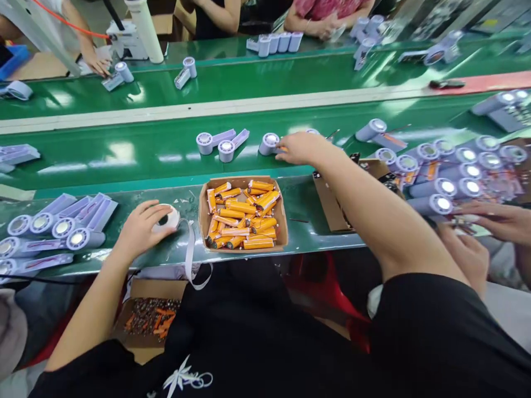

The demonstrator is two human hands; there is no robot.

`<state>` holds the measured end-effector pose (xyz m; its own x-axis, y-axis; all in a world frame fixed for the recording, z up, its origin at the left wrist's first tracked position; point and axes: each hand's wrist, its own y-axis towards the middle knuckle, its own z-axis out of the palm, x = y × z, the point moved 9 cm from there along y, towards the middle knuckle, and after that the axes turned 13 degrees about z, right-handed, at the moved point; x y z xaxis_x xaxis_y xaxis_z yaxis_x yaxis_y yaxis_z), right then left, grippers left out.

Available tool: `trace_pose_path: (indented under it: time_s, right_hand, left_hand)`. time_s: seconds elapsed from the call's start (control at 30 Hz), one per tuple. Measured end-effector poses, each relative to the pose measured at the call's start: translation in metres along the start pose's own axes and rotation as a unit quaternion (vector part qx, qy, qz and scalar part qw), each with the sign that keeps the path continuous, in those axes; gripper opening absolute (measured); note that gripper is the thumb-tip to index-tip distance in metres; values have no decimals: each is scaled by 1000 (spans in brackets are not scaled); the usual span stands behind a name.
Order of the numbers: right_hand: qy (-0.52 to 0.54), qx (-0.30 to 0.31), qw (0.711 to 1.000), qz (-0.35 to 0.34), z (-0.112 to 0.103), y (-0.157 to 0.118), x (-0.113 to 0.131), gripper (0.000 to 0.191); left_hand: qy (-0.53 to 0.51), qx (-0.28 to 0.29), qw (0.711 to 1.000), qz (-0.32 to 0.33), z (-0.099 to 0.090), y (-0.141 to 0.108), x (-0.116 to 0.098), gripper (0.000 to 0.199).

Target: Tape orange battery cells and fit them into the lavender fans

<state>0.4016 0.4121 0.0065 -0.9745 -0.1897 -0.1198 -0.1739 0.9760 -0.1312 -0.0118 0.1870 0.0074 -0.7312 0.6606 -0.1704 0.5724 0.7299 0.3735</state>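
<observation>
On my left, purple fans (64, 228) lie grouped on the bench (301, 196); just beside them my left hand (143, 226) curls around a white roll (172, 219), fingers and thumb against it, its loose tape (189, 254) hanging over the edge. Next comes a box (284, 224) of orange cells (240, 207), with two fans (226, 150) beyond it on the belt (157, 143). Then a single fan (269, 142) sits at my right hand (301, 148)'s fingertips, whether pinched or only touched I cannot tell; furthest right, a co-worker's hands (498, 218) work near more fans (468, 171)
</observation>
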Motion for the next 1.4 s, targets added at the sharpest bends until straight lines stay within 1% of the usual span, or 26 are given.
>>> trace_pose_path:
  time_s: [0.07,0.1,0.13,0.2,0.3,0.4,0.43,0.5,0.53,0.57,0.6,0.63,0.7,0.73,0.8,0.87,0.9,0.93,1.0,1.03,1.1,1.17,1.2,1.27,1.33,1.4]
  right_hand:
    - [88,-49,994,-46,-28,-32,30,47]
    - [142,-60,986,-68,-41,-54,47,45]
    - [194,-55,975,-94,-52,-76,67,42]
    - [295,-10,943,-157,-64,-123,109,39]
    - [428,103,867,-234,-62,-180,166,42]
    - [522,176,788,-274,-51,-211,202,39]
    - [542,187,766,-292,-48,-218,210,41]
    - [565,209,724,-336,-42,-235,223,46]
    - [565,219,711,-357,-38,-245,229,45]
    - [553,231,706,-377,-34,-255,234,42]
    - [525,241,713,-397,-29,-265,238,37]
    - [480,247,729,-420,-23,-275,243,33]
    - [356,244,779,-455,-11,-287,246,29]
    - [301,229,807,-453,-7,-284,243,28]
    - [244,154,873,-394,-9,-256,227,29]
    - [223,45,934,-276,-20,-211,199,29]
    - [205,3,955,-216,-24,-191,184,29]
    - [181,-16,969,-169,-24,-175,171,30]
    - [152,5,982,-112,-18,-152,154,34]
    - [168,21,981,-96,-16,-146,147,34]
    - [261,25,962,-80,-22,-144,135,37]
    - [355,-18,932,-74,-36,-148,123,41]
    - [371,-40,925,-73,-40,-150,120,43]
    - [329,-39,940,-80,-37,-151,123,47]
    - [241,16,965,-100,-20,-147,135,45]
    - [178,74,972,-137,-3,-145,145,37]
  left_hand:
    - [7,68,998,0,15,-36,5,41]
    - [15,76,997,-6,18,-45,5,41]
    - [25,65,997,-14,18,-48,3,39]
    - [58,1,998,-14,4,-42,-13,34]
    - [102,-130,986,32,-32,-23,-59,40]
    - [112,-205,968,93,-58,-7,-98,48]
    - [116,-215,964,108,-62,-3,-105,50]
    - [126,-218,961,118,-64,1,-107,53]
    - [131,-218,960,114,-63,2,-103,55]
    - [132,-215,962,105,-61,2,-97,58]
    - [128,-215,963,96,-58,1,-90,61]
    - [119,-218,965,88,-55,-2,-84,63]
    - [95,-227,966,75,-49,-7,-75,65]
    - [87,-227,968,68,-46,-10,-73,64]
    - [88,-230,967,58,-43,-13,-73,62]
    - [94,-226,968,54,-40,-12,-77,58]
    - [91,-222,969,54,-39,-10,-79,55]
    - [86,-217,971,56,-38,-7,-82,54]
    - [68,-202,975,63,-35,-2,-87,54]
    - [60,-193,977,68,-33,1,-90,56]
    - [49,-176,980,79,-29,5,-95,57]
    - [44,-159,982,92,-25,9,-101,58]
    - [43,-154,982,99,-24,11,-103,57]
    - [42,-149,982,111,-21,16,-108,54]
    - [37,-144,982,119,-17,20,-111,52]
    - [32,-132,983,120,-10,23,-112,53]
